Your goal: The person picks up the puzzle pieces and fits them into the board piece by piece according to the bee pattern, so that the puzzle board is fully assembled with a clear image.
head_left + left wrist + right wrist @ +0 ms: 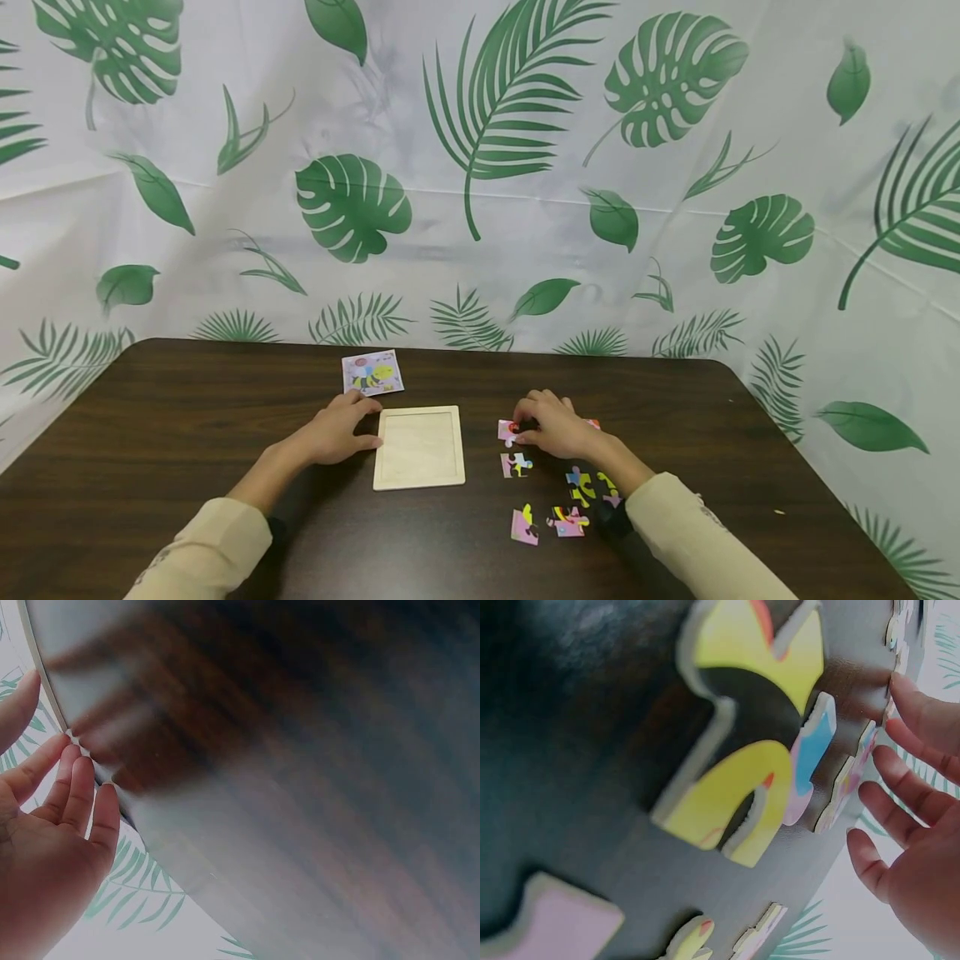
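In the head view, the left hand (337,429) touches the left edge of a square wooden tray (418,450) with thumb and fingers; the tray has a raised rim and a bare inside. In the left wrist view that hand (64,795) lies along the tray's thin edge, fingers loosely extended. The right hand (558,427) pinches a pink and red puzzle piece (506,431) between thumb and index finger, on the table right of the tray. In the right wrist view the other fingers of this hand (915,787) are spread above more pieces, and the held piece is mostly hidden.
Several loose puzzle pieces lie around the right forearm, among them a pink and yellow one (524,527) and a yellow and black one (757,712), seen close. A bee picture card (372,372) lies behind the tray. A leaf-patterned cloth hangs behind the dark table (262,375).
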`<action>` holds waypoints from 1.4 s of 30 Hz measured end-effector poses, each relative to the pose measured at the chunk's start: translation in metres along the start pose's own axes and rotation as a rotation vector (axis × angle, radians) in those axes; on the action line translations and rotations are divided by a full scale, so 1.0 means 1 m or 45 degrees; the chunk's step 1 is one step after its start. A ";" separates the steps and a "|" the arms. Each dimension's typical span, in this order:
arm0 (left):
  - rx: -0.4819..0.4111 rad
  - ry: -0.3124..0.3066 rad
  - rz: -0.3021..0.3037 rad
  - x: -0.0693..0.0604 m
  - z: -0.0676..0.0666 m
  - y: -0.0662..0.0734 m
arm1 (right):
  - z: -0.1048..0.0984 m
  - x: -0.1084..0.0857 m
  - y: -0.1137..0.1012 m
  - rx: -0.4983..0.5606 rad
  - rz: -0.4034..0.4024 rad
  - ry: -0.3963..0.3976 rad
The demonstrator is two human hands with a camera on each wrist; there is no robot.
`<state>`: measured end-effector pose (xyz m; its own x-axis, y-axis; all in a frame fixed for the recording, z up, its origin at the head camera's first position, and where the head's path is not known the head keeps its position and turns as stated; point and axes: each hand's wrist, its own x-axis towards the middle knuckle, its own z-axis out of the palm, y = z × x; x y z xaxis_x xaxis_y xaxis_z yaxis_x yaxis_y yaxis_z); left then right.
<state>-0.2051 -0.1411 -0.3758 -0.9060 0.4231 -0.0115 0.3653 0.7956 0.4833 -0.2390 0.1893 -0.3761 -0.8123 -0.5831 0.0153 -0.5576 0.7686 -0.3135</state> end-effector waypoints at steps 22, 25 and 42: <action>-0.011 -0.032 0.014 0.002 0.000 0.003 | 0.000 0.002 0.000 0.004 -0.016 0.001; -0.005 -0.027 0.018 0.002 0.000 0.002 | 0.001 0.002 0.001 -0.001 -0.032 0.002; 0.006 -0.009 0.045 0.001 0.002 -0.001 | -0.006 0.006 0.002 0.099 -0.078 0.016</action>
<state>-0.2064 -0.1405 -0.3782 -0.8909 0.4541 -0.0002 0.3984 0.7819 0.4795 -0.2460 0.1886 -0.3705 -0.7792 -0.6250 0.0482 -0.5920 0.7084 -0.3842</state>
